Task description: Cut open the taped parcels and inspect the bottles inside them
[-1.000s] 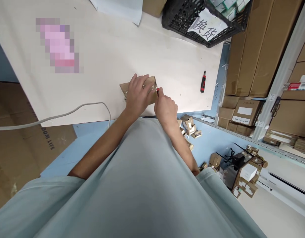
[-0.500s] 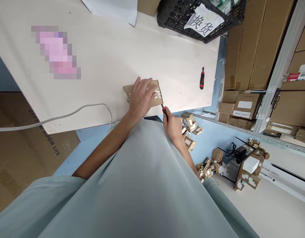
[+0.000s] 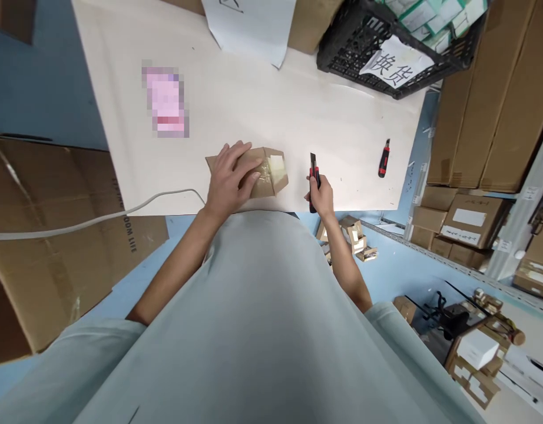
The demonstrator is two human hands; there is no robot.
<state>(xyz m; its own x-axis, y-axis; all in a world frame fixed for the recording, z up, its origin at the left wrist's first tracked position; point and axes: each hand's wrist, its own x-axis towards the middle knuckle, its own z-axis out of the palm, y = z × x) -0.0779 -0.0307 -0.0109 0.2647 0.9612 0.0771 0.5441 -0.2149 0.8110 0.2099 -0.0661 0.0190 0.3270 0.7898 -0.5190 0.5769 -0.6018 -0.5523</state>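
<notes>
Head view, looking down past a pale grey-green shirt: the left hand (image 3: 227,179) lies on top of a small cardboard box (image 3: 271,172) at the near edge of the light surface (image 3: 254,100), just left of the frame's centre. Its fingers (image 3: 242,168) are spread and draped over the box's top, pressing on it rather than wrapped around it. The box's right end, with clear tape across it, sticks out past the hand. Just right of the box and apart from it, the right hand (image 3: 322,197) has its fingers clamped on a red and black utility knife (image 3: 314,174), held upright with its tip pointing toward the far side. A second knife (image 3: 383,159) lies loose on the surface further right. A black crate (image 3: 342,44) with a paper label sits at the upper right, a white sheet (image 3: 254,29) at the top. A grey cable (image 3: 99,217) trails off to the left, and small boxes (image 3: 355,238) litter the blue floor below the right hand.
</notes>
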